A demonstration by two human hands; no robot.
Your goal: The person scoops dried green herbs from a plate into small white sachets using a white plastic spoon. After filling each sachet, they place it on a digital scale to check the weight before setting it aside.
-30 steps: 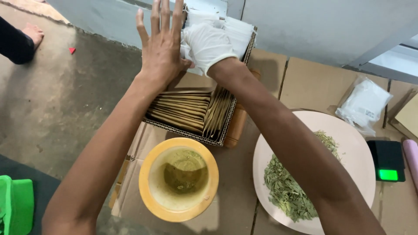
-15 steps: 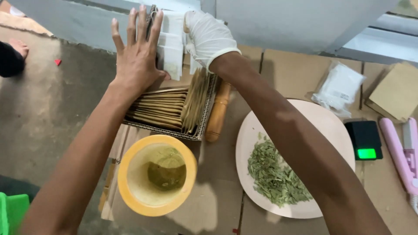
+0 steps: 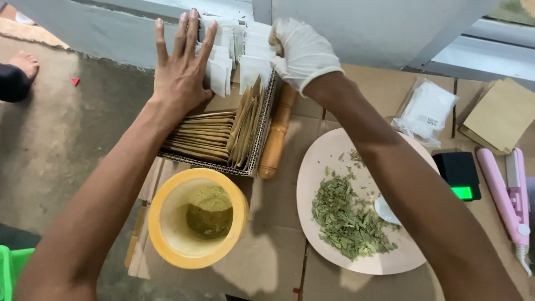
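Cardboard is covering your table (image 3: 278, 262); you are squaring white sachets (image 3: 239, 56) upright in the box (image 3: 262, 150), flat left hand (image 3: 181, 72) and cupped, gloved right hand (image 3: 301, 53) pressing them between. Next probably calls for even, gentle pressure.

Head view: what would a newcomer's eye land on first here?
Probably the two hands at the top: the bare left hand lies flat against a stack of white sachets standing in a cardboard tray of brown packets, and the white-gloved right hand presses the stack from the other side. Below, a yellow mortar sits beside a pale plate heaped with dried green leaves.
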